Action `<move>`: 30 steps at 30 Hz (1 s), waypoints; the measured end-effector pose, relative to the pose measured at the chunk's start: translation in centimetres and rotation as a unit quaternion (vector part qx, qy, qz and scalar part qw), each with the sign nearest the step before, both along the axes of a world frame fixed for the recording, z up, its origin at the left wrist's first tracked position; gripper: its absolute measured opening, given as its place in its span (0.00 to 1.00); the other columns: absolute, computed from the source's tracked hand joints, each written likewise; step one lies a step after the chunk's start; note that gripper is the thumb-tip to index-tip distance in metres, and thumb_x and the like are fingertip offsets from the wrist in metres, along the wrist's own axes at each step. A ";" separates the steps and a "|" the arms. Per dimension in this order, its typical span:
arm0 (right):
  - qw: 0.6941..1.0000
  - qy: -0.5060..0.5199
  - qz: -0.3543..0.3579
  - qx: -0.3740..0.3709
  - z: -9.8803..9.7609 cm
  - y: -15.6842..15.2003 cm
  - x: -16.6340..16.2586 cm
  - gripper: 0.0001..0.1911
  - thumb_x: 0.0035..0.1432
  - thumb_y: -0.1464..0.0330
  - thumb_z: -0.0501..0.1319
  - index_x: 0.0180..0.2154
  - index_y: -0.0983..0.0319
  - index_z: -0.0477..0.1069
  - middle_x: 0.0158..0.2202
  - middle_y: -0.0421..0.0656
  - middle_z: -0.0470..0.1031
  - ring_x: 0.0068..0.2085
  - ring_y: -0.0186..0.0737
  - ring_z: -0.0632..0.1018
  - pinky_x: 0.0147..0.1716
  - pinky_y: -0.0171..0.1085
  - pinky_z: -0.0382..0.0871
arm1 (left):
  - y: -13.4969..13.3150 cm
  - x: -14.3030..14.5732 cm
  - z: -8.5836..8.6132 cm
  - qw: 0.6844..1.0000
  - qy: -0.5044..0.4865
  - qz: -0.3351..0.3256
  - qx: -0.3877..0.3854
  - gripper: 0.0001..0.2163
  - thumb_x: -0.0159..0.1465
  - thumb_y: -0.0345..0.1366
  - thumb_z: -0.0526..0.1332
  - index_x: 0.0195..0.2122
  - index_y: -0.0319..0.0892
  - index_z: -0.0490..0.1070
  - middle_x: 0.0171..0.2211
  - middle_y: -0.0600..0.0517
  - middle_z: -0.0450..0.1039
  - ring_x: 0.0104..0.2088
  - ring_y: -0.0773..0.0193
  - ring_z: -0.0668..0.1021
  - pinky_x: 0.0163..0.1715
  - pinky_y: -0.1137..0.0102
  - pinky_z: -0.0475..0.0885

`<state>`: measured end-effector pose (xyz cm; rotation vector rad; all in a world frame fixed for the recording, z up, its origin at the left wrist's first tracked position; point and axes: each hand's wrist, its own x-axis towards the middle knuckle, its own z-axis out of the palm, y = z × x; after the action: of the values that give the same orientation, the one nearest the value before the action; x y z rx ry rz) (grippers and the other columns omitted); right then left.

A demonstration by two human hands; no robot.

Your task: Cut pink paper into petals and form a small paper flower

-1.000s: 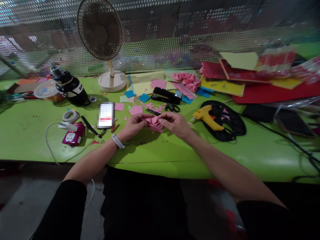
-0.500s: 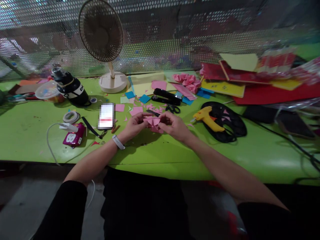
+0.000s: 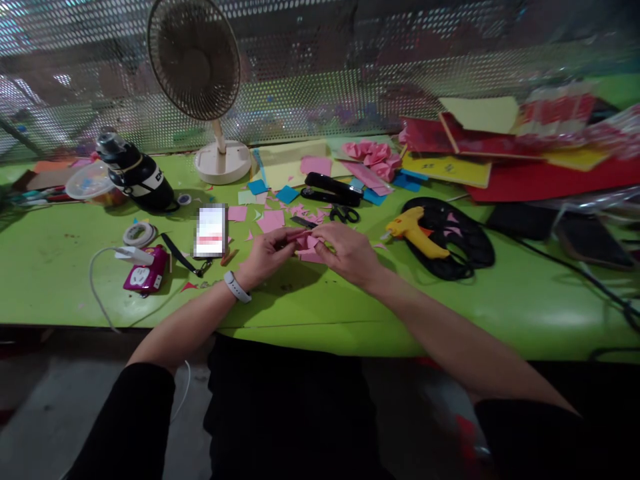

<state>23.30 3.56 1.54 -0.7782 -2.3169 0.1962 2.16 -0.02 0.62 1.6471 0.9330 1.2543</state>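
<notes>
My left hand [image 3: 267, 253] and my right hand [image 3: 347, 250] meet at the middle of the green table [image 3: 320, 300]. Both pinch a small folded pink paper piece [image 3: 306, 244] held just above the tabletop, fingers closed on it from either side. A white watch band sits on my left wrist [image 3: 236, 286]. Pink paper scraps [image 3: 273, 220] lie just beyond my hands, with small black scissors [image 3: 344, 215] and a black stapler [image 3: 333, 189] behind them.
A phone [image 3: 211, 231] lies left of my hands, with a tape roll [image 3: 140, 233], a magenta charger [image 3: 147, 275] and a black bottle [image 3: 135, 175]. A desk fan [image 3: 200, 73] stands at the back. A yellow glue gun [image 3: 415, 231] rests on a black mat; coloured card sheets [image 3: 525, 167] pile at the right.
My hands have pressed closer together on the pink paper and lowered it slightly; the fold looks flatter. The view has shifted a little.
</notes>
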 end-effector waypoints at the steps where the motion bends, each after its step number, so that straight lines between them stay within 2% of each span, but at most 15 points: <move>1: 1.000 -0.009 -0.010 0.016 -0.1 0.0 -0.1 0.12 0.70 0.68 0.53 0.45 0.60 0.75 0.43 0.51 0.80 0.46 0.50 0.78 0.45 0.47 0.73 | -0.1 0.0 0.0 1.000 0.007 0.009 0.015 0.13 0.67 0.32 0.63 0.52 0.38 0.77 0.45 0.43 0.82 0.41 0.65 0.84 0.42 0.68 0.82; 6: 0.996 -0.037 -0.016 0.083 -0.4 -0.1 -0.5 0.13 0.68 0.72 0.54 0.48 0.65 0.76 0.46 0.55 0.79 0.48 0.52 0.77 0.48 0.50 0.73 | -0.3 0.0 0.2 0.992 0.065 0.033 0.099 0.14 0.67 0.28 0.61 0.53 0.39 0.77 0.44 0.45 0.82 0.40 0.67 0.84 0.42 0.70 0.82; 11: 0.994 -0.036 -0.028 0.096 -0.6 -0.3 -0.8 0.14 0.69 0.71 0.53 0.44 0.65 0.77 0.41 0.54 0.81 0.42 0.50 0.79 0.42 0.48 0.74 | -0.4 -0.4 0.4 0.967 0.156 0.065 0.188 0.11 0.70 0.31 0.62 0.51 0.42 0.79 0.42 0.48 0.83 0.39 0.67 0.84 0.41 0.70 0.82; 18: 0.985 -0.041 -0.049 0.161 -0.9 -0.8 -1.6 0.17 0.71 0.71 0.49 0.44 0.67 0.77 0.39 0.52 0.82 0.39 0.46 0.80 0.40 0.42 0.74 | -0.5 -0.1 0.0 0.967 0.145 0.108 0.177 0.11 0.70 0.36 0.63 0.50 0.39 0.79 0.43 0.45 0.84 0.38 0.65 0.85 0.40 0.70 0.83; 22: 0.981 -0.063 -0.054 0.174 -1.1 -1.3 -1.9 0.18 0.70 0.72 0.48 0.44 0.70 0.77 0.37 0.54 0.82 0.39 0.46 0.80 0.40 0.41 0.73 | -0.6 0.1 -0.2 0.959 0.165 0.115 0.199 0.10 0.71 0.36 0.62 0.49 0.40 0.80 0.42 0.45 0.84 0.38 0.65 0.85 0.40 0.70 0.83; 27: 0.982 -0.092 -0.072 0.146 -1.2 -1.6 -2.2 0.16 0.68 0.71 0.51 0.42 0.70 0.78 0.37 0.55 0.82 0.35 0.45 0.80 0.35 0.41 0.71 | -0.8 0.1 -0.1 0.942 0.218 0.112 0.229 0.10 0.71 0.35 0.62 0.49 0.40 0.80 0.41 0.45 0.84 0.37 0.63 0.85 0.40 0.68 0.82; 30: 0.987 -0.073 -0.076 0.117 -0.9 -1.5 -2.0 0.16 0.68 0.71 0.52 0.42 0.65 0.78 0.38 0.52 0.83 0.36 0.45 0.80 0.35 0.41 0.71 | -0.7 0.1 -0.1 0.957 0.189 0.109 0.189 0.11 0.70 0.36 0.62 0.49 0.42 0.80 0.42 0.46 0.84 0.38 0.62 0.85 0.41 0.66 0.82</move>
<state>21.26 2.01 0.64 -0.8692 -2.3485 -0.2040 2.25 -0.75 0.56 2.1879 1.1850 1.3527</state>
